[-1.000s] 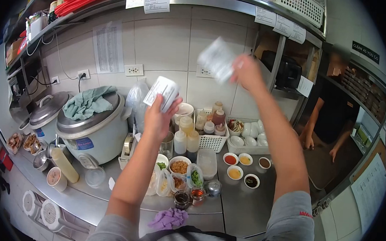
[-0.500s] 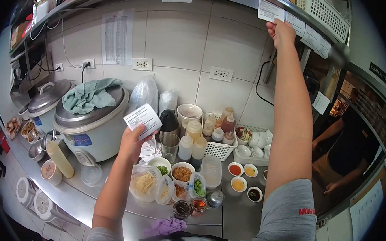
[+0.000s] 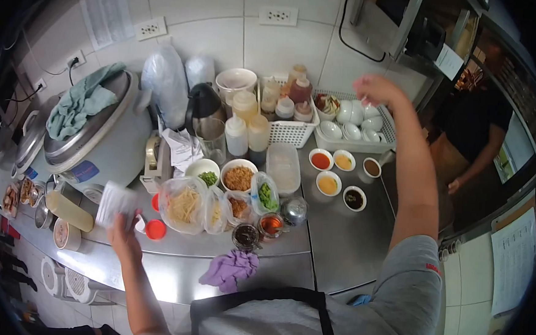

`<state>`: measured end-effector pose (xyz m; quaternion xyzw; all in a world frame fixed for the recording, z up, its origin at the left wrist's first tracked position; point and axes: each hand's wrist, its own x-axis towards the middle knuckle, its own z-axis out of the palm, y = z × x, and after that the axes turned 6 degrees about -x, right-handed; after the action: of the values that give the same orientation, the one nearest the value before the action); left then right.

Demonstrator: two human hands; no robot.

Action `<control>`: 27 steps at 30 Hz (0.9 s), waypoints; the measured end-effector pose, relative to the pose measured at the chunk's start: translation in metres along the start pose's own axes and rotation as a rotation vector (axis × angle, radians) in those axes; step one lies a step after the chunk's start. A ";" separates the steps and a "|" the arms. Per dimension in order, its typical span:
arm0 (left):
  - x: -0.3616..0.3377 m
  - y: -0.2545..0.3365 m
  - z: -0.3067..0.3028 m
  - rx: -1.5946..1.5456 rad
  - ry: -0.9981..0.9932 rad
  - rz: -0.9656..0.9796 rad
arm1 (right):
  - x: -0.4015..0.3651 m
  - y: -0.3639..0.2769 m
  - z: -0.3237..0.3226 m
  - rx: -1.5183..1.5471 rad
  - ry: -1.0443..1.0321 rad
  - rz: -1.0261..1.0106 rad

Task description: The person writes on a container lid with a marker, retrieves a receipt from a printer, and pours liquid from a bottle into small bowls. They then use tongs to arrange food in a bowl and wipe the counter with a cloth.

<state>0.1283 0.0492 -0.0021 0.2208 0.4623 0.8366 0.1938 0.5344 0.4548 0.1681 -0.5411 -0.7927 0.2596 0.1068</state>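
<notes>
My left hand pinches a few printed paper slips, blurred, over the left part of the steel counter. Below and beside them are a red lid and a cream-coloured squeeze bottle. My right hand hangs in the air above a white basket of small white bowls. Motion smears its fingers, so whether anything is in them cannot be made out. Beneath that arm stand small bowls of sauce, among them a red one and a dark one.
Bags and bowls of toppings, such as pale strips and chopped greens, crowd the middle. Squeeze bottles stand behind. A large rice cooker fills the left. A purple cloth lies in front. Another person stands at right.
My right hand has come down from the slips on the overhead rail to above the bowls. My left hand, still with slips, has moved left and lower. The view has tilted down.
</notes>
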 end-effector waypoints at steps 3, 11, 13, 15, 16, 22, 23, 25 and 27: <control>-0.036 -0.002 -0.043 0.112 0.226 0.091 | 0.037 0.085 0.062 -0.049 -0.022 0.197; -0.125 -0.069 -0.160 0.539 0.621 -0.098 | 0.085 0.190 0.126 -0.215 0.671 0.458; -0.137 -0.079 -0.173 0.701 0.528 -0.131 | 0.057 0.206 0.104 -0.184 0.795 0.446; -0.143 -0.107 -0.196 0.852 0.404 -0.033 | 0.033 0.258 0.096 -0.139 0.808 0.425; -0.141 -0.103 -0.130 0.962 0.388 0.208 | 0.021 0.279 0.097 -0.158 0.767 0.490; -0.135 -0.118 -0.206 1.045 0.353 -0.133 | 0.002 0.330 0.157 0.017 0.388 0.532; -0.134 -0.121 -0.212 1.054 0.345 -0.051 | -0.002 0.316 0.158 0.015 0.329 0.568; -0.130 -0.123 -0.189 1.066 0.317 0.197 | -0.007 0.298 0.158 0.026 0.269 0.626; -0.130 -0.115 -0.158 1.081 0.286 0.329 | -0.009 0.290 0.160 0.045 0.268 0.668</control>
<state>0.1626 -0.0705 -0.2010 0.2420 0.8049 0.5226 -0.1433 0.6988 0.4800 -0.1184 -0.7971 -0.5452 0.2244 0.1308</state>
